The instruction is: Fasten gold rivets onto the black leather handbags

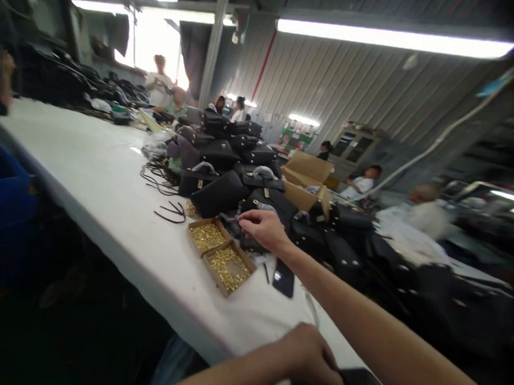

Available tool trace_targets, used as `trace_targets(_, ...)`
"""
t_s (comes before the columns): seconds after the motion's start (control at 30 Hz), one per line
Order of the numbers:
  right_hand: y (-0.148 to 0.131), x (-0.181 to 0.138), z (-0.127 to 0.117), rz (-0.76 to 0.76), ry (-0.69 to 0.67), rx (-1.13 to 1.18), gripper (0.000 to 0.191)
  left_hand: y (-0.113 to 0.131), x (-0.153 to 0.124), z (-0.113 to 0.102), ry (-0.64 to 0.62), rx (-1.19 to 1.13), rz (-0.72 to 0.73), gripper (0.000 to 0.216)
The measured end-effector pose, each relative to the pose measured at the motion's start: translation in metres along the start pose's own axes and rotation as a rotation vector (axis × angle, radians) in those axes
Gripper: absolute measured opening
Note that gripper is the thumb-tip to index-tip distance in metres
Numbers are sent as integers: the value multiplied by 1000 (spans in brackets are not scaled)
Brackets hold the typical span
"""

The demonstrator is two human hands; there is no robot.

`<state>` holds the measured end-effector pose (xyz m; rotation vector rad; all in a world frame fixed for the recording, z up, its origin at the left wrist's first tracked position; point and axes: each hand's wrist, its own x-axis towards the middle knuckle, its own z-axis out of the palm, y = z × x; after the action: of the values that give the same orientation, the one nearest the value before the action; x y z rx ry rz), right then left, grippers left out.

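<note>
My right hand (264,230) reaches across the table, thumb and fingertips pinched together. Whatever is between them, if anything, is too small to make out. Just behind and below it are black handbags (222,193) with metal fittings and wrapped handles. Nearer than that hand stand two shallow cardboard boxes (230,266) of small gold-coloured metal parts. Low in the view, my left hand (312,355) is closed over the edge of a black bag (358,384), most of which is cut off by the frame. Its fingertips are partly hidden and a bit blurred.
A dark phone (283,278) lies on the white table (150,232), right of the boxes. Black cords (171,212) are at the left of the bag pile. Behind stands an open carton (305,178). A blue bin (2,194) is at left. Several people work farther back.
</note>
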<state>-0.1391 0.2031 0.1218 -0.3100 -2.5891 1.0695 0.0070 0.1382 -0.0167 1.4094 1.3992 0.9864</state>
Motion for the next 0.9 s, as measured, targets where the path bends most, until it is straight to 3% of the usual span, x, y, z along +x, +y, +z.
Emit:
trace_targets(0.1,-6,-68,-57,183,49,355,33,-9,7,14,24,-2,22,37)
trace_targets(0.23,3,-173,-105,323,173,427,43,-14,8,11,51,-70,86,31)
trace_targets(0.37,28,-265,-124,468,335,325,41,-11,5,10,44,-74,92,28)
trace_targets(0.47,48,-315,-123,592,339,245,40,-8,5,11,44,-59,69,28)
trace_targets(0.57,62,-352,-111,544,280,13,24,-5,7,12,34,-48,68,28)
trace_targets(0.67,72,-373,-95,330,220,-234,17,-4,8,12,19,-54,74,29)
trace_targets(0.77,78,-380,-85,168,147,-326,21,-3,7,12,22,-62,97,27)
trace_targets(0.9,84,-376,-82,126,119,-370,22,0,4,12,26,-55,100,29)
